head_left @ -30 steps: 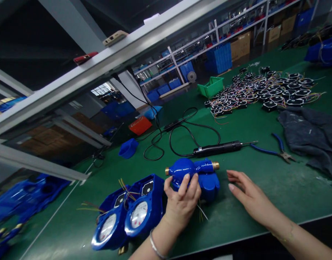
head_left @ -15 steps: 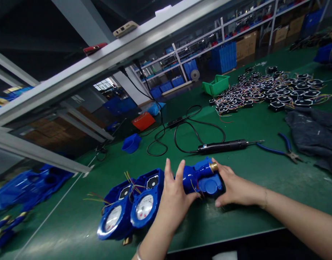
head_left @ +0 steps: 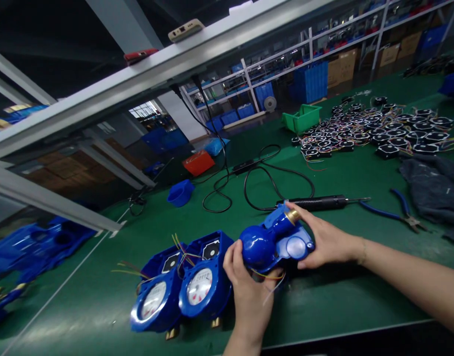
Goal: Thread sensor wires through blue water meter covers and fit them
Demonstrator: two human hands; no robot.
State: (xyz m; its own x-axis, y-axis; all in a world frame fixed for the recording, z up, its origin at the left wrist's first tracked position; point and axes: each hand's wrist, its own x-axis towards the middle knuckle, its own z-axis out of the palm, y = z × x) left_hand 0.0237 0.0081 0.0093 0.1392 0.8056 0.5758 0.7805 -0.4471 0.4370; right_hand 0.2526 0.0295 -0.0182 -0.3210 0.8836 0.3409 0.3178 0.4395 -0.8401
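Observation:
Between my two hands is a blue water meter [head_left: 257, 247], tilted with its rounded underside and brass threaded end [head_left: 293, 215] showing. My left hand [head_left: 249, 291] is closed round its left and lower side, by some thin yellow and white wires [head_left: 269, 277]. My right hand [head_left: 323, 242] grips the right side, with the thumb low and the fingers reaching up near the brass end. Just left of my left hand, two more blue water meters [head_left: 199, 287] [head_left: 155, 300] lie dial up, each with a black module and loose coloured wires.
Behind the held meter lies a black electric screwdriver [head_left: 323, 202] with its cable, beside blue-handled cutters [head_left: 407, 212]. Many black wired modules [head_left: 375, 128] spread at the back right near a green bin [head_left: 301, 118] and a dark cloth [head_left: 434, 183]. A small blue bin [head_left: 180, 193] stands farther left.
The held meter has turned and risen, so more of its rounded underside shows. My left hand has shifted from over its side to lower down, fingers now wrapped against it.

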